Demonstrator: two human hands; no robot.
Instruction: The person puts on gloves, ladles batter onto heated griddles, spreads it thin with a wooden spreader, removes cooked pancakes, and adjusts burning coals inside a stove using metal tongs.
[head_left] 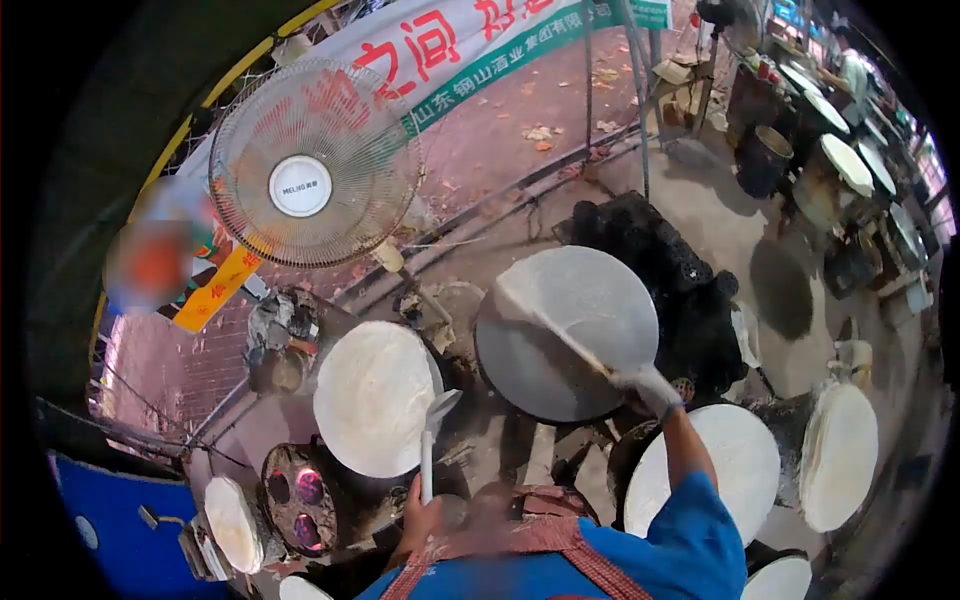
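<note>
Griddle [575,290] | right hand [648,388] at near rim, gripping spreader [575,347] | left hand [421,517] apart, gripping ladle [428,465]

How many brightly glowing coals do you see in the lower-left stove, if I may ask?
2: upper coal on the right of the stove, lower coal beneath it; others may be hidden.

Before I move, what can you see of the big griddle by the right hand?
The griddle is wide, round and smooth, grey, probably metal, with a darker rim at the lower edge. A thin pale layer covers its upper part; the lower left looks bare. A slender tool slants across it to the right hand at the lower-right edge. Rough black blocks stand beyond its upper right. Its support is mostly hidden.
</note>
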